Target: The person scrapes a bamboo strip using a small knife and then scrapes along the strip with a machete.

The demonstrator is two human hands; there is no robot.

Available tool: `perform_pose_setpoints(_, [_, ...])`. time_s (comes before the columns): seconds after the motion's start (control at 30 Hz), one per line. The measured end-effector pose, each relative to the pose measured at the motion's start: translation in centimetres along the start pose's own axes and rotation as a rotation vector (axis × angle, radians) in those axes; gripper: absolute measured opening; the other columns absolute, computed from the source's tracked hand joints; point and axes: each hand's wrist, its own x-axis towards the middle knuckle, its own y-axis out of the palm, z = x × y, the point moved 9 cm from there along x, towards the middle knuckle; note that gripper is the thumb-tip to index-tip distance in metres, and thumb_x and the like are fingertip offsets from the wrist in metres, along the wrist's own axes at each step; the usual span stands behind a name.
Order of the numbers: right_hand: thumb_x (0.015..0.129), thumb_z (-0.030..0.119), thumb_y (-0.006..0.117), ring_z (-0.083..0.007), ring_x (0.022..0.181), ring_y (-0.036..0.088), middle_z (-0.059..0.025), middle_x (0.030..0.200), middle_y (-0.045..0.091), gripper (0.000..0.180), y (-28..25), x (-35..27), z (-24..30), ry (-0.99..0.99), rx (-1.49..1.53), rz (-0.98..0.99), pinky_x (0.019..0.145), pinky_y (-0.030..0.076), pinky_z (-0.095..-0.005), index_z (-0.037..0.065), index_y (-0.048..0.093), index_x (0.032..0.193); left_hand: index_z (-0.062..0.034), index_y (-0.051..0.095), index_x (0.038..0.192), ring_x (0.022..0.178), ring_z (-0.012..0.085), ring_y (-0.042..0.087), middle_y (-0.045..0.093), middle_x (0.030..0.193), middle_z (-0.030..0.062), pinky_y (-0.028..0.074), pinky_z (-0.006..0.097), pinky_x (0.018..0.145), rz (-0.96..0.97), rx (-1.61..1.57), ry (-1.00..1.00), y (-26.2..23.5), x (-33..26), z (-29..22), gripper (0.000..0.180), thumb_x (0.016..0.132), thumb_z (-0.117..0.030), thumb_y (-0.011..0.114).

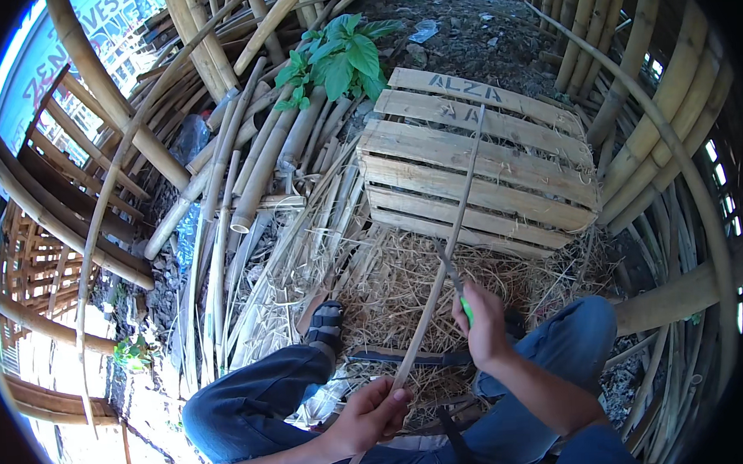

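A long, thin bamboo strip (426, 320) runs from my lap up across the wooden crate ahead. My left hand (371, 415) is closed around its lower part, between my knees. In my right hand (487, 328), above my right thigh, is a knife (466, 309) with a green handle. Its dark blade points up and to the left and lies against or just over the strip; I cannot tell whether it bites into it. A long dark flat piece (407, 358) rests on the straw between my legs.
Straw and bamboo shavings (391, 281) cover the ground before me. The slatted crate (477, 163) stands just beyond. Bamboo poles (255, 183) are piled at the left, near a leafy green plant (347, 53). Upright bamboo poles (661, 145) line the right side.
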Motion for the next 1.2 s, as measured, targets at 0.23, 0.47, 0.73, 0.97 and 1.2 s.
perform_pose_setpoints(0.23, [0.085,0.007,0.043,-0.0286,0.042,0.049,-0.0127,0.051,0.046,0.018,4.8,-7.2,0.7,-0.307,-0.378,0.227,0.038,0.035,-0.0374,0.003,0.047,0.067,-0.0064,0.047,0.099,0.046,0.0051,0.026,0.031,0.057,-0.0041,0.022,0.020,0.040,0.139,-0.296,-0.183,1.4,-0.2,0.6,0.032,0.099,-0.033,0.029])
perform_pose_setpoints(0.47, [0.081,0.003,0.044,-0.0303,0.044,0.052,-0.0132,0.051,0.048,0.015,5.6,-7.4,1.2,-0.652,-0.562,0.158,0.041,0.041,-0.0384,0.000,0.047,0.067,-0.0044,0.046,0.088,0.043,0.0068,0.032,0.036,0.055,-0.0019,0.027,0.022,0.039,0.027,-0.059,-0.070,0.6,0.6,1.1,0.030,0.099,-0.028,0.030])
perform_pose_setpoints(0.73, [0.078,0.003,0.045,-0.0289,0.041,0.049,-0.0121,0.048,0.044,0.016,3.7,-4.4,0.4,-0.658,-0.613,0.018,0.039,0.039,-0.0374,0.002,0.045,0.062,-0.0038,0.047,0.085,0.043,0.0071,0.035,0.039,0.054,-0.0015,0.029,0.022,0.040,-0.035,-0.070,-0.079,0.2,0.4,0.8,0.028,0.099,-0.025,0.034])
perform_pose_setpoints(0.97, [0.078,0.003,0.044,-0.0301,0.038,0.046,-0.0133,0.047,0.043,0.018,1.8,-1.9,-0.6,-0.731,-0.697,-0.072,0.037,0.037,-0.0377,0.001,0.044,0.061,-0.0037,0.048,0.084,0.044,0.0061,0.035,0.040,0.055,-0.0017,0.029,0.022,0.041,-0.070,-0.009,-0.095,-0.4,0.8,1.0,0.028,0.099,-0.024,0.034])
perform_pose_setpoints(1.2, [0.081,0.003,0.043,-0.0314,0.039,0.050,-0.0133,0.046,0.044,0.020,-1.1,0.5,-0.1,-0.631,-0.664,-0.160,0.036,0.035,-0.0397,0.001,0.045,0.062,-0.0032,0.046,0.085,0.041,0.0071,0.029,0.033,0.052,-0.0012,0.025,0.022,0.039,-0.053,0.011,-0.026,0.0,0.2,-0.2,0.031,0.099,-0.027,0.032])
